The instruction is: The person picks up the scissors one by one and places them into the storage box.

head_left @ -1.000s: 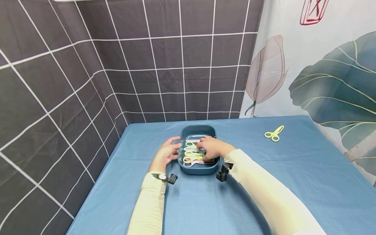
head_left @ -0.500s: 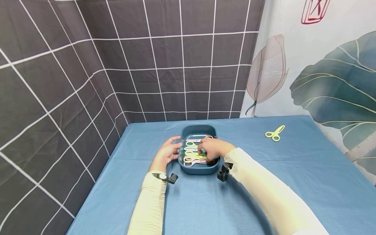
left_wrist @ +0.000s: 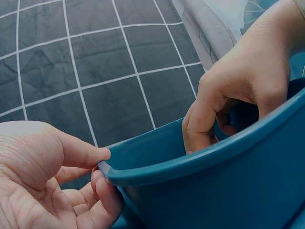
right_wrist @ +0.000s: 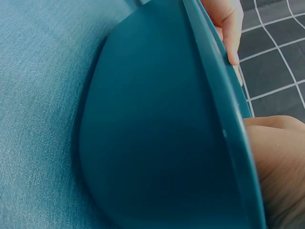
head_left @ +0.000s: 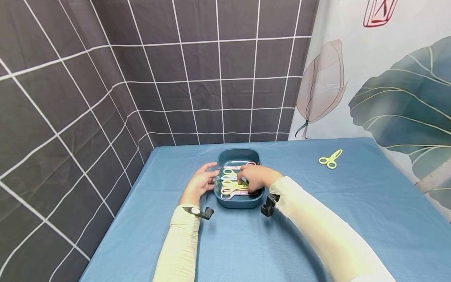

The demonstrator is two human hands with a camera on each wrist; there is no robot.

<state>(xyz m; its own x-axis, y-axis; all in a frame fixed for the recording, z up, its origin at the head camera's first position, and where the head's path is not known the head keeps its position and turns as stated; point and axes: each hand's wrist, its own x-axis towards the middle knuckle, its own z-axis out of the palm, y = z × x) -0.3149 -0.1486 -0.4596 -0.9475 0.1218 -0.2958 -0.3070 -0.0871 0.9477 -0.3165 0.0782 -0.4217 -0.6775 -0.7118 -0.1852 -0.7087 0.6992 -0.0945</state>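
Observation:
A dark blue plastic bin (head_left: 239, 204) stands on the blue cloth with several pairs of scissors lying in it. Yellow scissors (head_left: 226, 190) and purple-handled scissors (head_left: 227, 196) lie toward its near end, green-handled scissors (head_left: 230, 172) farther back. My left hand (head_left: 201, 184) is at the bin's left side; in the left wrist view its thumb and fingers pinch the bin's rim (left_wrist: 138, 176). My right hand (head_left: 256, 176) reaches over the right side, fingers bent down among the scissors. Rim and hand hide those fingertips, so I cannot tell whether they grip a pair.
Another pair of yellow-green scissors (head_left: 330, 159) lies on the cloth at the right. A dark cloth with white grid lines (head_left: 204, 94) hangs behind and to the left of the table (head_left: 232, 246). A leaf-patterned curtain (head_left: 327, 90) hangs at the right.
My right thumb has shifted slightly to the right inside the bin. My left hand stays at the left rim, and the bin keeps its place.

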